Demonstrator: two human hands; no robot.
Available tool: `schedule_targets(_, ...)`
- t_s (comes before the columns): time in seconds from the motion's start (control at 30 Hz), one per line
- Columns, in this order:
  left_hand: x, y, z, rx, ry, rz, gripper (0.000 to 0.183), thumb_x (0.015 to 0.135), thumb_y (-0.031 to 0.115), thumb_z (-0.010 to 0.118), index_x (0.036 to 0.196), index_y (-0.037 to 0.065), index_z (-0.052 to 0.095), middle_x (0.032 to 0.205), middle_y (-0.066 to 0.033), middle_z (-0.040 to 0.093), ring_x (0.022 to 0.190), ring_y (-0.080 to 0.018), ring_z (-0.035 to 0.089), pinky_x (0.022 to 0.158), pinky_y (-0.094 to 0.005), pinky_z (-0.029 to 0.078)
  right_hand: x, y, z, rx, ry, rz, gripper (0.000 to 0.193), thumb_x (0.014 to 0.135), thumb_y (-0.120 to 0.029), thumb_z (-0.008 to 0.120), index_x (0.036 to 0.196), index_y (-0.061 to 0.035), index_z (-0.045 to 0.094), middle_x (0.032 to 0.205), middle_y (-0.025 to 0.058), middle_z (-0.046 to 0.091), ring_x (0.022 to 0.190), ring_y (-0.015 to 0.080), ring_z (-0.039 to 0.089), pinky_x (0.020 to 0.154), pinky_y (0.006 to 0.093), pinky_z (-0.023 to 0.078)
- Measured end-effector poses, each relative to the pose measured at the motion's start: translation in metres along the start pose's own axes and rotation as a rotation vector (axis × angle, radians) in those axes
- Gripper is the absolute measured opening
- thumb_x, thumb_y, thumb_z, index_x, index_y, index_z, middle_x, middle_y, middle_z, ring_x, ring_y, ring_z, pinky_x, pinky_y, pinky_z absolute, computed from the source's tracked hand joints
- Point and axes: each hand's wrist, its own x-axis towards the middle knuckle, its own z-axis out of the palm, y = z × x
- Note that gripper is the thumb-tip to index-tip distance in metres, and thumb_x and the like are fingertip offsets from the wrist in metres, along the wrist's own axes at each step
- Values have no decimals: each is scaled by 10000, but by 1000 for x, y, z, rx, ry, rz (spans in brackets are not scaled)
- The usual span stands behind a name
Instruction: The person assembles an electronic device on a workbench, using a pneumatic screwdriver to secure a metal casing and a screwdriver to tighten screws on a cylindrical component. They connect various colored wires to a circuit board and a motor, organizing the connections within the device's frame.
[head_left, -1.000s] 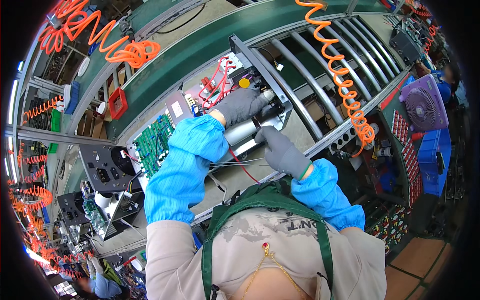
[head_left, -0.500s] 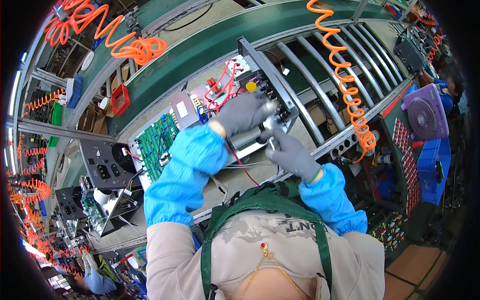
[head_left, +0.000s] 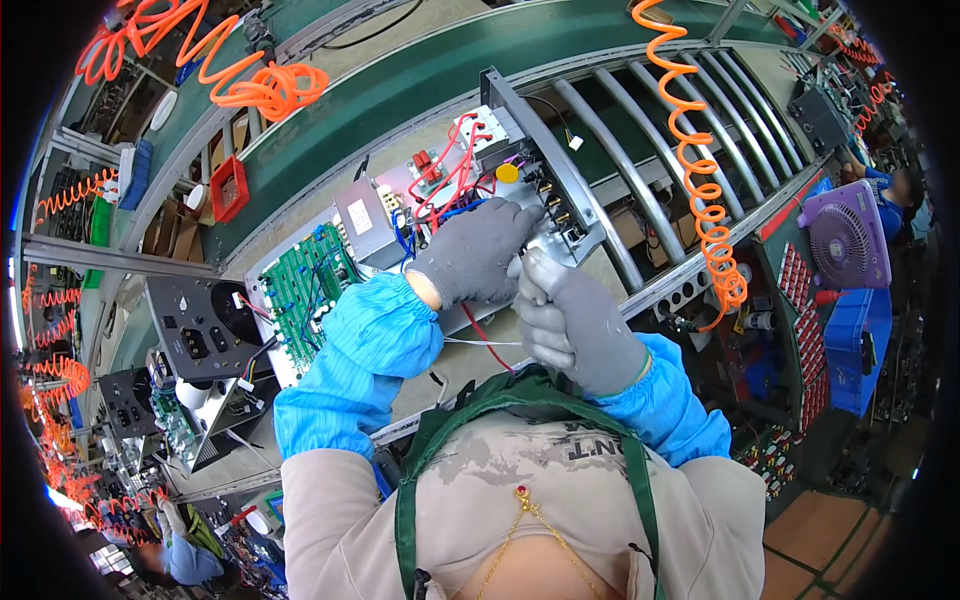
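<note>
My left hand (head_left: 475,252), in a grey glove, reaches over the inside of an open electrical unit, its fingers bent by the dark front panel (head_left: 553,160). My right hand (head_left: 580,325), gloved alike, is curled into a fist just in front of that panel's near end, its thumb close to the left fingertips. What either hand holds is hidden by the gloves. Around them in the unit are red wires (head_left: 464,150), a round yellow disc (head_left: 507,173), a grey metal box (head_left: 366,220) and a green circuit board (head_left: 300,278).
Metal conveyor rollers (head_left: 606,115) lie beyond the panel, with a coiled orange air hose (head_left: 697,165) hanging over them. Another dark unit (head_left: 198,328) stands at the left. A red bin (head_left: 230,190), purple fan (head_left: 843,238) and blue crate (head_left: 858,350) are farther out.
My right hand has moved up and left and closed from a looser grip on a shiny metal piece into a fist. My left hand has shifted slightly left and down, uncovering parts by the panel.
</note>
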Motion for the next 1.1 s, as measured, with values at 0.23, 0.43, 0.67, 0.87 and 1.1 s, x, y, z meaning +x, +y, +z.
schedule_targets(0.23, -15, 11, 9, 50, 387, -26, 621, 650, 243, 699, 1204, 52, 495, 1090, -151, 526, 1059, -320, 514, 840, -395, 490, -17, 0, -18, -379, 16, -96, 208, 944, -271, 462, 870, -86, 522, 560, -36, 377, 415, 51, 296, 393, 214, 264)
schedule_targets(0.43, -50, 49, 42, 155, 582, -73, 482, 652, 213, 714, 1108, 107, 597, 1183, -132, 514, 1109, -308, 483, 1023, -511, 333, -11, 23, -50, -1210, 159, -663, 234, 882, -168, 564, 1080, -58, 620, 787, 115, 636, 643, 233, 629, 576, 357, 486)
schedule_targets(0.67, -43, 53, 47, 286, 571, -206, 377, 623, 247, 743, 991, 285, 673, 1259, -104, 508, 1181, -314, 458, 990, -541, 320, -11, 15, -62, -1441, 342, -1141, 152, 872, -148, 610, 976, -44, 643, 799, 143, 640, 677, 308, 630, 583, 375, 493)
schedule_targets(0.87, -39, 40, 58, 401, 652, -168, 236, 719, 254, 680, 952, 291, 673, 1237, -96, 526, 1157, -294, 481, 953, -514, 343, -5, 18, -67, -1456, 512, -1205, 130, 872, -130, 609, 951, -31, 637, 815, 127, 645, 662, 291, 631, 571, 357, 491)
schedule_targets(1.1, -37, 38, 59, 404, 678, -164, 231, 752, 262, 660, 978, 307, 654, 1264, -100, 525, 1173, -278, 485, 948, -504, 346, -1, 14, -54, -1522, 443, -1261, 115, 853, -114, 622, 934, -33, 622, 779, 89, 631, 607, 260, 608, 527, 344, 471)
